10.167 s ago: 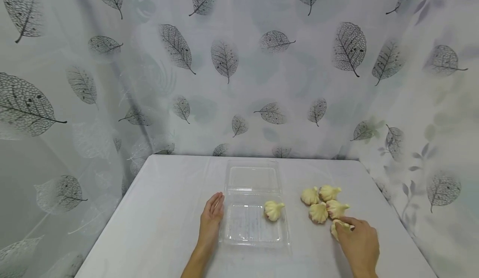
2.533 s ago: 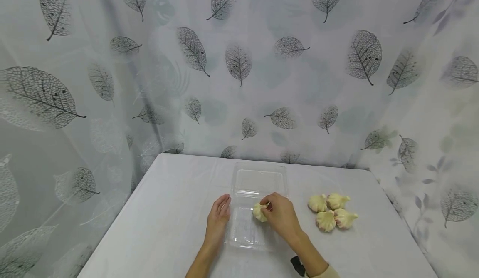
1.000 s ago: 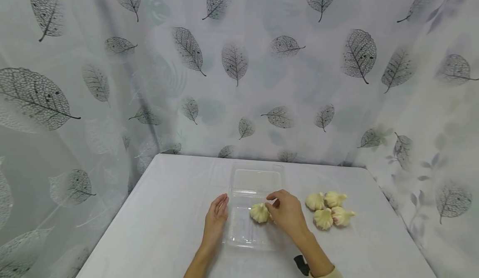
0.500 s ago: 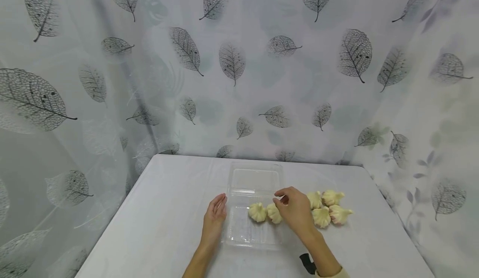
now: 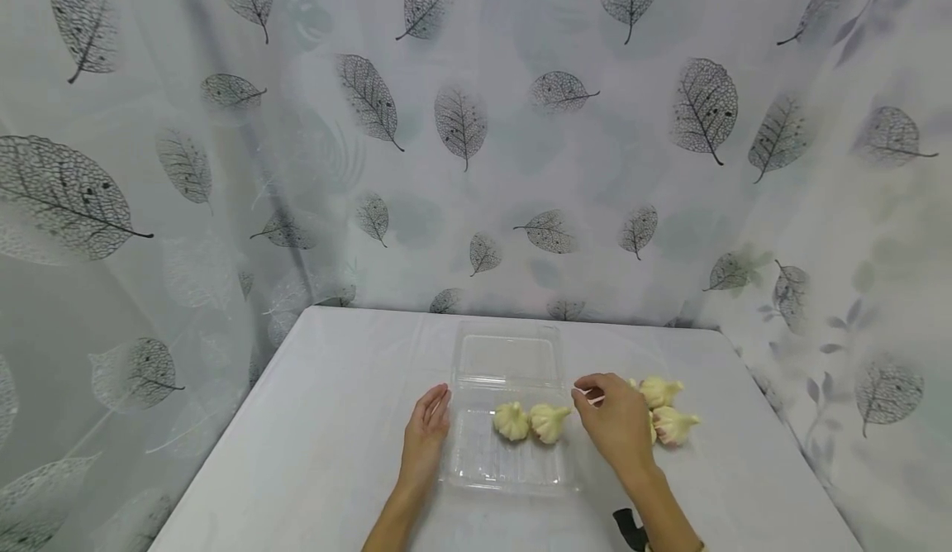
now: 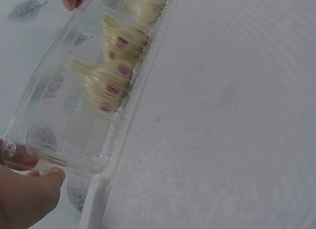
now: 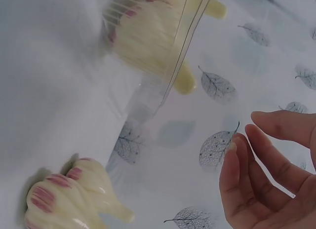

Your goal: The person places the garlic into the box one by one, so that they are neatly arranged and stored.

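Observation:
Side by side in the base of a clear plastic clamshell container (image 5: 506, 473) lie two garlic bulbs, a left one (image 5: 511, 421) and a right one (image 5: 549, 424). The container's lid (image 5: 508, 358) is folded back, away from me. My left hand (image 5: 426, 436) rests along the container's left edge with fingers nearly straight; the left wrist view shows its thumb (image 6: 53, 177) by the plastic corner. Holding nothing, my right hand (image 5: 616, 424) hovers between the container and the loose garlic bulbs, fingers loosely bent. It partly hides those bulbs in the head view.
Several loose garlic bulbs (image 5: 674, 425) lie clustered on the right part of the white table (image 5: 335, 420). A leaf-printed curtain (image 5: 476, 164) hangs behind and at both sides. A black strap piece (image 5: 629, 527) sits at the right wrist.
My right hand picked a garlic bulb from the right cluster, set it in the container left of the first, let go and drew back rightward. My left hand stayed at the container's edge.

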Available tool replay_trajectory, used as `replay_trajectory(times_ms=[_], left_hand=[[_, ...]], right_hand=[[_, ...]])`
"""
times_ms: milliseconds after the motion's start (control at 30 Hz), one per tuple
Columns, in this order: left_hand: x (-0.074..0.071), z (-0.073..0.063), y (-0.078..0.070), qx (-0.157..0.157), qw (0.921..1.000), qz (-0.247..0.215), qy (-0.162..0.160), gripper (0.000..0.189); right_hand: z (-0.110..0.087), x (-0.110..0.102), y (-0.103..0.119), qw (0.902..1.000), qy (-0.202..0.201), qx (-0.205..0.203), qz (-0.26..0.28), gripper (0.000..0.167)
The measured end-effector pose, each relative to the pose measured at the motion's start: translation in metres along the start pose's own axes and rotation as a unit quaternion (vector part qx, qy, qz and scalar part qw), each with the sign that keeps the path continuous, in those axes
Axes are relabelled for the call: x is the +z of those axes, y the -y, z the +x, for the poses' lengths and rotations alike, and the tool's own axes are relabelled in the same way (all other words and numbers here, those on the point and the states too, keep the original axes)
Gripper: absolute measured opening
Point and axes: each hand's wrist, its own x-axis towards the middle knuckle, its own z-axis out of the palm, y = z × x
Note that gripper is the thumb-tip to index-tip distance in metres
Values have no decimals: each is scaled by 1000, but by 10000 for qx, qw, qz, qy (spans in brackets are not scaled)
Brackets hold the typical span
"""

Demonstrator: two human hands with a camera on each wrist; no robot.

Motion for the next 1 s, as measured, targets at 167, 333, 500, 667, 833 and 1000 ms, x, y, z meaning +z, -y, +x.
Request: replay_trajectory(times_ms=[167,333,500,667,833,1000], left_hand=[[1,0,0,18,10000,13,19,49],[0,2,1,-33,10000,15,26,49],[0,1,1,-38,10000,67,15,49],[0,1,0,14,10000,75,34,50],[-1,2,0,-9,10000,-29,25,51],[-2,3,3,-15,10000,-42,65,51]], right_hand=[[0,-8,-7,9995,-301,109,12,12],[-2,-15,-15,9987,-397,315,-55,11],[-4,-22,-24,9969,-297,671,-289,12],[-6,-30,-33,9942,-269,957,-413,13],[-8,-35,-39,9916,-164,1218,-412,15],[-11,-39,-46,9888,9,1440,-386,20]])
